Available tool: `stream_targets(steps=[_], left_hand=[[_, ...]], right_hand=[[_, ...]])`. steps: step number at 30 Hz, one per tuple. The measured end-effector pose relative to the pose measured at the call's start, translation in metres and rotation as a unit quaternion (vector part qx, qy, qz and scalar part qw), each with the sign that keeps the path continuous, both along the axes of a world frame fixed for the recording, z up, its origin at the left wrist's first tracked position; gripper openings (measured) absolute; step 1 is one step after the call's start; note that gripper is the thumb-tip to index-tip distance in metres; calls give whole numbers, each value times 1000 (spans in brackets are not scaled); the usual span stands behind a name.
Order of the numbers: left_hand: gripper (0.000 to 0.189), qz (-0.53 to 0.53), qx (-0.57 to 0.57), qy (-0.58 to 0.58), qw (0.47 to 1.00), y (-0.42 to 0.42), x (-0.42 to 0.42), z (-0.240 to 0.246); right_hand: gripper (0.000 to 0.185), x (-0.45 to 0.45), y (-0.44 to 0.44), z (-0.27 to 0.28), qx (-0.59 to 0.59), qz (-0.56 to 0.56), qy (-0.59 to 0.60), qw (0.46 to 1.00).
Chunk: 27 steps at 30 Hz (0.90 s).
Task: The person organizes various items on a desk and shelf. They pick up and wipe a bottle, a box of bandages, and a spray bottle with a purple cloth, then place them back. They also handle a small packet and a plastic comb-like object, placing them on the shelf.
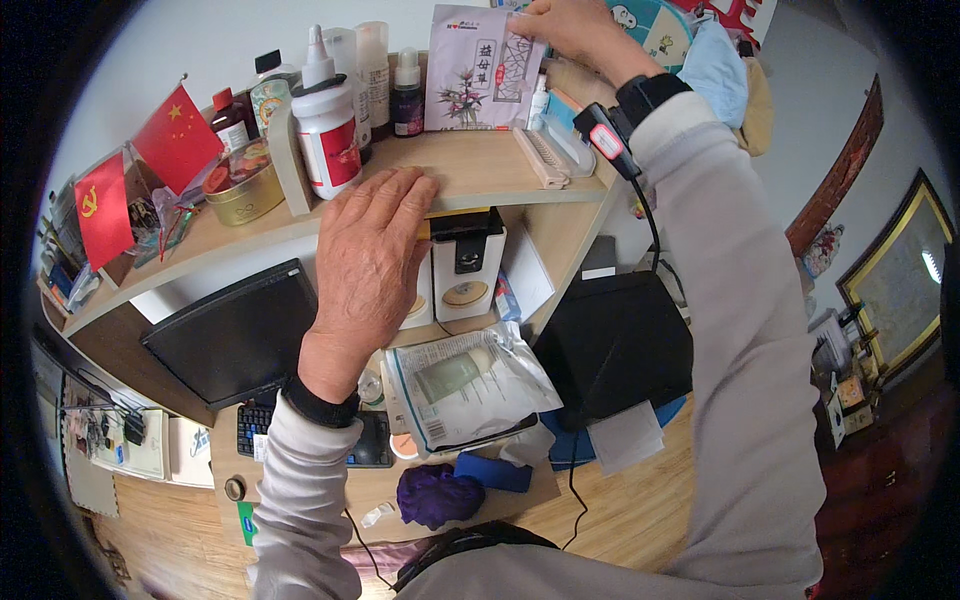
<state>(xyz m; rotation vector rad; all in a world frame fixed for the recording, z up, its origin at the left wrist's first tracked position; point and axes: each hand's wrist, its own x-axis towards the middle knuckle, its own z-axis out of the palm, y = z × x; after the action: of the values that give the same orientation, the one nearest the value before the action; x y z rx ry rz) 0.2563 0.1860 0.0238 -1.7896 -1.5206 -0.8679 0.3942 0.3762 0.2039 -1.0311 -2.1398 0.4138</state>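
Note:
My right hand (574, 30) is at the top of the view, with thumb and fingers on the upper right corner of a pale lilac packet (469, 71). The packet stands upright on a wooden shelf (465, 165) and bears writing and a printed flower. My left hand (367, 259) lies flat over the shelf's front edge, holding nothing. Just behind its fingers stands a white bottle (334, 150) with a pointed nozzle cap and a red label. A dark dropper bottle (407, 105) is left of the packet. Right of it lie a pale folding comb (541, 157) and a small white bottle (539, 97).
Two small red flags (176, 139) and a round gold tin (244, 199) occupy the shelf's left. Below are a monitor (236, 330), white speakers (469, 274), a silver-white plastic pouch (472, 390), a purple cloth bundle (439, 495) and a blue case (493, 472). A cable (652, 217) hangs from my right wrist device.

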Motion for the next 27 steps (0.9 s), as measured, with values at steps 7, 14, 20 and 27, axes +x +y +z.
stream_targets(steps=[7,14,20,27], left_hand=[[70,-5,3,0,1000,0,0,-2],[71,3,13,14,1000,0,-1,-3],[72,-19,-1,-3,1000,-3,-3,-4],[70,-21,6,-7,1000,0,-2,-3]], right_hand=[[23,-4,-1,-10,-77,107,107,985],[49,25,-40,0,39,-4,-79,996],[41,85,-65,-107,419,5,-260,870],[29,102,-57,-133,461,32,-157,873]])
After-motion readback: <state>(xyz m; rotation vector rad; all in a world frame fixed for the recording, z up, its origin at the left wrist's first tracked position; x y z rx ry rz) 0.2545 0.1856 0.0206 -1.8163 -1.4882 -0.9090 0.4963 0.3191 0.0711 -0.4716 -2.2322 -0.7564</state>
